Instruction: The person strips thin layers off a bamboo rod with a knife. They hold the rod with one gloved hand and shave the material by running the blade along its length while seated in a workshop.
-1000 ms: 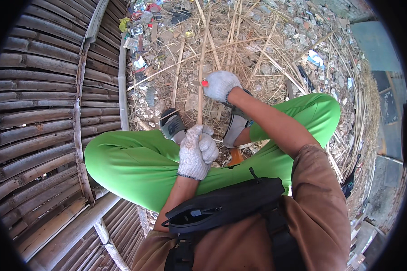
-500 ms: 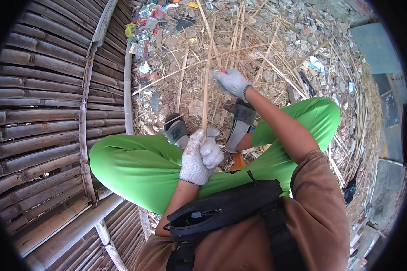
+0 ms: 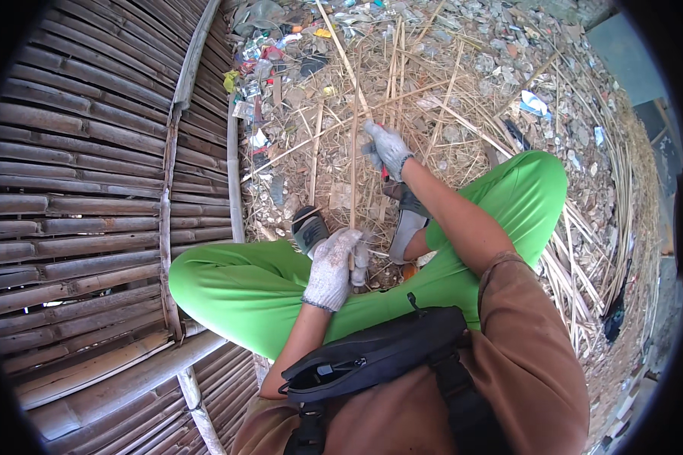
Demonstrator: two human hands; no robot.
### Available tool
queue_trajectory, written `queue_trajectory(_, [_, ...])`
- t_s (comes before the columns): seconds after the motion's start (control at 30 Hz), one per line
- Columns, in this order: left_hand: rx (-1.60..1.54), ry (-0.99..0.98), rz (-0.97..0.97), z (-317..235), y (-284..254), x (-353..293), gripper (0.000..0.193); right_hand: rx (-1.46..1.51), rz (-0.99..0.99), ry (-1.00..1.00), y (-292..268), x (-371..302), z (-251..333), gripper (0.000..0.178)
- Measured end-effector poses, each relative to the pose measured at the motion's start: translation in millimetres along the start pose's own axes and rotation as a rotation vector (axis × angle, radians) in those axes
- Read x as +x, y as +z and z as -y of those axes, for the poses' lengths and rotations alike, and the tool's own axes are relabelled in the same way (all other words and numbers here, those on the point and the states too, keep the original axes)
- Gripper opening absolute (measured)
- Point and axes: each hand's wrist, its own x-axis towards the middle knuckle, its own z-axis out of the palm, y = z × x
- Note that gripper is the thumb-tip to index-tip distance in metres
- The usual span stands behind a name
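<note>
My left hand point(image 3: 334, 265), in a white knit glove, is closed around the near end of a thin bamboo strip point(image 3: 354, 167). From there the strip points away from me over the littered ground. To the right of the strip is my gloved right hand point(image 3: 389, 148), fingers curled around a tool with red parts showing point(image 3: 385, 173). Its working end is hidden, so its kind does not show. Another long bamboo strip point(image 3: 343, 57) lies beyond, its near end close to my right fingertips.
A wall of bamboo slats point(image 3: 106, 205) stands on the left. Loose bamboo strips point(image 3: 395, 68), straw and coloured litter point(image 3: 269, 53) cover the ground ahead. More strips point(image 3: 573, 265) lie beyond my right knee. My sandalled feet point(image 3: 310, 227) are between my bent knees; a black bag point(image 3: 379, 353) hangs at my front.
My right hand has moved slightly right and nearer to me, with the wrist turned. The left hand still grips the strip, its fingers shifted around it. The view has tilted a little.
</note>
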Motion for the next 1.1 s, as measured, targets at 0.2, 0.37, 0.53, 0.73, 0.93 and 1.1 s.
queue_trajectory(0.2, [-0.207, -0.116, 0.170, -12.7, -10.5, 1.2, 0.030, 0.021, 0.353, 0.058, 8.6, 5.1, 7.3, 0.054])
queue_trajectory(0.37, [-0.609, -0.160, 0.350, -29.7, -11.9, 1.7, 0.043, -0.062, 0.433, 0.058, 10.2, 8.8, 5.2, 0.055])
queue_trajectory(0.53, [-0.727, -0.178, 0.358, -32.0, -28.1, 1.3, 0.043, -0.161, 0.356, -0.036, 7.0, 16.2, 1.4, 0.048])
queue_trajectory(0.73, [-0.784, -0.265, 0.371, -18.6, -28.5, 11.1, 0.041, -0.977, -0.067, -0.432, 18.6, 43.6, -0.5, 0.045])
queue_trajectory(0.93, [-0.479, -0.146, 0.208, -12.8, -45.8, 11.7, 0.041, -0.977, -0.323, -0.003, -78.0, 82.3, -41.5, 0.054])
queue_trajectory(1.1, [-0.161, 0.010, -0.132, -1.6, -48.2, 14.9, 0.039, -1.027, -0.104, -0.095, -17.6, 42.7, -2.6, 0.060])
